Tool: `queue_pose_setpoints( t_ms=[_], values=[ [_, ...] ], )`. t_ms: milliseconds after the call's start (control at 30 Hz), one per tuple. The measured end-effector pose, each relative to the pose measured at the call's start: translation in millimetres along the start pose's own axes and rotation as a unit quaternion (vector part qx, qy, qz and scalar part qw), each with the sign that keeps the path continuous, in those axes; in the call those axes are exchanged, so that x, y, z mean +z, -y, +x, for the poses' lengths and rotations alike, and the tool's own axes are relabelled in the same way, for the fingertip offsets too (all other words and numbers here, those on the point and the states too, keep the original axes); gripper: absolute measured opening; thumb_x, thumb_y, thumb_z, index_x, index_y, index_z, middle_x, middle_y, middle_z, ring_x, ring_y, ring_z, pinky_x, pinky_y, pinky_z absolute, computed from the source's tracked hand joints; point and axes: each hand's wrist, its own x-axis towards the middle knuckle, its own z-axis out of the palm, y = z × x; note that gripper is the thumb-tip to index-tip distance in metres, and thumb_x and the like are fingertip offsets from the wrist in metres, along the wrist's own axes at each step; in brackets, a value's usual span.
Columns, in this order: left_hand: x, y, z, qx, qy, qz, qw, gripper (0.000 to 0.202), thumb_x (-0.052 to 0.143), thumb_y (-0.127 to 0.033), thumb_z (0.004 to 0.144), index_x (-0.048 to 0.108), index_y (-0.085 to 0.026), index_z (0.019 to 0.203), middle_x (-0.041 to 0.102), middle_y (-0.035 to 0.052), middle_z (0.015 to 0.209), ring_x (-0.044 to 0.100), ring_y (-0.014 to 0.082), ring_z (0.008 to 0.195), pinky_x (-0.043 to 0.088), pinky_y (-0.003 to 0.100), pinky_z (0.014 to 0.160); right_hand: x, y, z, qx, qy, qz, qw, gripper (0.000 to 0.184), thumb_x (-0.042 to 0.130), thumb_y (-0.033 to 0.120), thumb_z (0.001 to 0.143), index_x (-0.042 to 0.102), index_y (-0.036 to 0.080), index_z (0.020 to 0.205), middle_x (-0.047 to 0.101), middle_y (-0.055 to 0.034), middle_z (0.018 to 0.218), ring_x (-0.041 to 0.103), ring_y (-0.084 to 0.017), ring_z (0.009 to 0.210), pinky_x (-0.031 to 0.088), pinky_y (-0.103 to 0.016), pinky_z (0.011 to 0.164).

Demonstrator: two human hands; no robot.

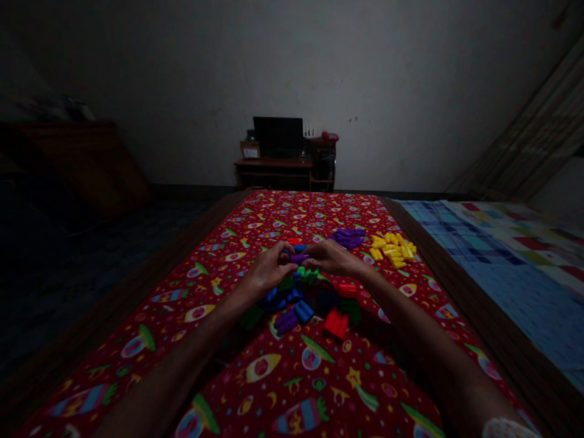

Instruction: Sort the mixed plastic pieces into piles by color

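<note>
Both my hands meet over the middle of the red printed cloth. Between their fingertips is a purple toy block [298, 258]. My left hand [271, 266] pinches its left end, and my right hand [335, 258] grips the right end. A blue block [300, 248] shows just behind it; whether it is held too I cannot tell. Below the hands lies a mixed heap: green blocks [309, 275], blue blocks [303, 312], a purple block [286, 321] and red blocks [336, 323]. Dim light hides details of the pieces.
A purple pile [349, 237] and a yellow pile [393, 249] of blocks sit beyond my right hand. The patterned red cloth [260, 368] covers the surface. Farther off stand a desk with a monitor [278, 135] and a wooden cabinet [77, 164]. Checked bedding [483, 261] lies right.
</note>
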Motion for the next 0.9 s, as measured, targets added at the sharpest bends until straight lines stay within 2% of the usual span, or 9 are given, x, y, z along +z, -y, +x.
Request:
queue_pose_setpoints(
  t_ms=[100,167,267,333,433,500,667,800,900],
  values=[
    [-9.4,-5,-2,0.011,0.015,0.045,0.999,0.023,0.056,-0.027,0.072,0.055,-0.020,0.095,0.068,0.0004,0.081,0.066,0.0185,0.076,0.050,0.028,0.067,-11,-8,-2,0.031,-0.050,-0.042,0.997,0.031,0.051,0.034,0.087,0.066,0.011,0.072,0.050,0.0026,0.056,0.041,-0.008,0.053,0.024,-0.021,0.052],
    [-14.6,-12,-12,0.029,0.069,0.148,0.986,0.016,0.057,-0.030,0.075,0.057,-0.021,0.089,0.067,0.0003,0.079,0.065,0.0192,0.076,0.048,0.028,0.067,-22,-17,-4,0.072,-0.091,-0.085,0.990,0.031,0.050,0.033,0.088,0.065,0.012,0.071,0.053,0.0009,0.058,0.043,-0.009,0.054,0.024,-0.022,0.053],
    [-7.6,-21,-40,0.044,0.179,0.311,0.932,0.013,0.061,-0.034,0.078,0.061,-0.022,0.083,0.066,0.0033,0.079,0.063,0.0227,0.077,0.046,0.031,0.068,-36,-38,-11,0.173,-0.155,-0.187,0.954,0.029,0.050,0.030,0.089,0.066,0.013,0.072,0.057,-0.0028,0.062,0.044,-0.011,0.056,0.023,-0.025,0.054],
    [6.8,-22,-61,0.043,0.212,0.376,0.901,0.012,0.063,-0.030,0.079,0.062,-0.021,0.086,0.066,0.0069,0.084,0.063,0.0254,0.081,0.046,0.034,0.071,-44,-54,-18,0.237,-0.153,-0.235,0.930,0.031,0.050,0.031,0.090,0.066,0.013,0.069,0.057,-0.0035,0.061,0.043,-0.011,0.055,0.022,-0.026,0.053],
    [26.1,-20,-83,0.070,0.198,0.384,0.899,0.014,0.051,-0.020,0.086,0.062,-0.021,0.096,0.066,0.0090,0.094,0.061,0.0238,0.086,0.046,0.034,0.078,-50,-75,-27,0.284,-0.104,-0.249,0.920,0.036,0.051,0.035,0.091,0.066,0.013,0.067,0.056,-0.0020,0.059,0.042,-0.010,0.053,0.022,-0.025,0.052],
    [27.7,-21,-85,0.086,0.193,0.368,0.906,0.024,0.042,-0.015,0.091,0.061,-0.022,0.103,0.066,0.0080,0.098,0.060,0.0208,0.087,0.045,0.032,0.080,-52,-83,-31,0.295,-0.080,-0.250,0.919,0.036,0.053,0.037,0.090,0.067,0.012,0.069,0.058,-0.0014,0.061,0.045,-0.010,0.054,0.023,-0.024,0.051],
    [0.5,-30,-65,0.081,0.226,0.351,0.905,0.028,0.048,-0.019,0.090,0.060,-0.021,0.115,0.068,0.0074,0.104,0.063,0.0211,0.093,0.047,0.030,0.082,-49,-86,-34,0.349,-0.039,-0.274,0.895,0.028,0.059,0.037,0.087,0.072,0.013,0.080,0.067,-0.0059,0.070,0.057,-0.014,0.062,0.029,-0.023,0.051],
    [-11.8,-26,-46,0.119,0.138,0.267,0.946,0.038,0.054,-0.035,0.089,0.055,-0.026,0.126,0.067,0.0066,0.116,0.063,0.0220,0.103,0.047,0.032,0.089,-48,-78,-35,0.389,-0.007,-0.288,0.875,0.020,0.061,0.031,0.086,0.073,0.015,0.089,0.071,-0.0113,0.077,0.065,-0.019,0.070,0.034,-0.024,0.054],
    [-5.4,-24,-31,0.090,0.067,0.204,0.972,0.043,0.060,-0.038,0.084,0.056,-0.026,0.126,0.072,0.0043,0.101,0.067,0.0220,0.092,0.050,0.032,0.082,-52,-66,-33,0.373,-0.028,-0.299,0.878,0.022,0.058,0.029,0.087,0.073,0.013,0.090,0.071,-0.0155,0.085,0.066,-0.021,0.076,0.035,-0.025,0.056]
  ],
)
